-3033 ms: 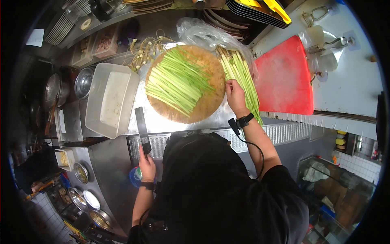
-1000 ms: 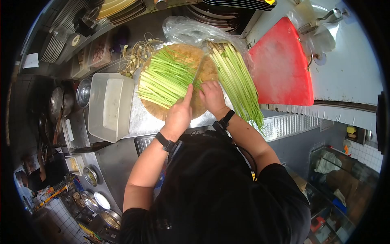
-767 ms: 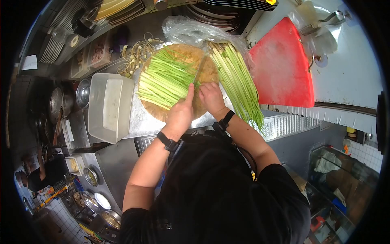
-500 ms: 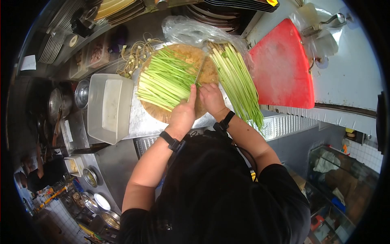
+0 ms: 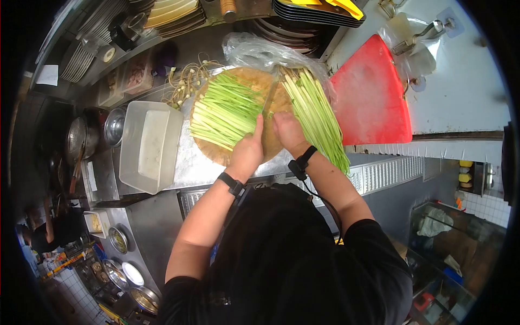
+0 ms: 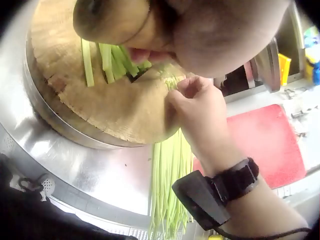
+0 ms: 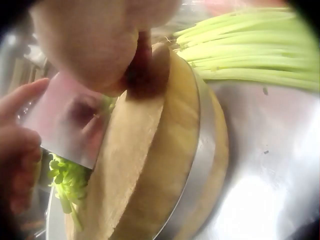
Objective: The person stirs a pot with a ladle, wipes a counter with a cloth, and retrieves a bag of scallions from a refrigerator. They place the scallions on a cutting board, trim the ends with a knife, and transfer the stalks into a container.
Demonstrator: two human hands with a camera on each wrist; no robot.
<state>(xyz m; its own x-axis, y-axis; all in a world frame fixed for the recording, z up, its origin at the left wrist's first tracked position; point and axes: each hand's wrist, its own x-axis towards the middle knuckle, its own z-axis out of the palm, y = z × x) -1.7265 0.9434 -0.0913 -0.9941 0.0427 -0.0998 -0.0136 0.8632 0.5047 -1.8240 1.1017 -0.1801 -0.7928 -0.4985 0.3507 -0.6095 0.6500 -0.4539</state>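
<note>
My left hand [image 5: 247, 154] grips a cleaver [image 7: 65, 120], its index finger stretched along the blade. In the head view the blade stands nearly edge-on at the right ends of a pile of long green stalks [image 5: 225, 116]. Those lie on a thick round wooden chopping board [image 6: 125, 112]. Right of the blade, my right hand [image 5: 290, 130] is low over the board with fingers curled. Small green bits [image 6: 172, 82] show at its fingertips; I cannot tell whether they are pinched. A second bunch of stalks [image 5: 319, 116] lies beside the board, close to that hand.
A plastic tub [image 5: 149, 146] stands left of the board on the steel counter. Stringy trimmings [image 5: 187, 84] lie behind it. A clear plastic bag [image 5: 260, 49] is at the back, and a red cutting board [image 5: 371, 97] lies to the right. Stacked plates [image 5: 170, 19] fill the shelf.
The left hand has brought the cleaver from beside the counter to the stalks. The right hand left the side bunch for the board and has lately shifted slightly away from the blade.
</note>
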